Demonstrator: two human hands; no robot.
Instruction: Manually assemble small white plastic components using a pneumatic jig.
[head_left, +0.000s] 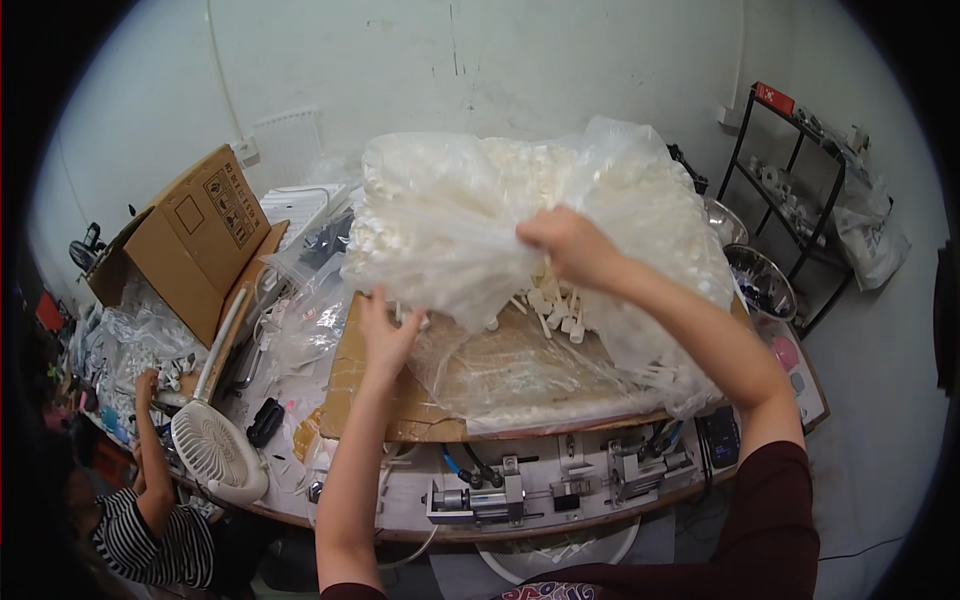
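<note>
A big clear plastic bag (440, 220), bulging with small white plastic pieces, lies across a cardboard sheet (350, 405) in front of me. My right hand (568, 245) is closed on the gathered film of the bag, pulling it into folds toward the middle. At the bag's lower left edge is my left hand (388, 335), its fingers apart and touching the film. Several loose white pieces with stems (556, 308) spill out below my right hand onto the cardboard. A layer of clear film covers the front of the sheet.
Metal fixtures with cylinders (490, 498) stand along the bench's front edge. To the left are a white fan (215, 445) and an open cardboard box (200, 240), with a person in a striped shirt (155, 540) beyond. Metal bowls (762, 280) and a black shelf (790, 190) are at right.
</note>
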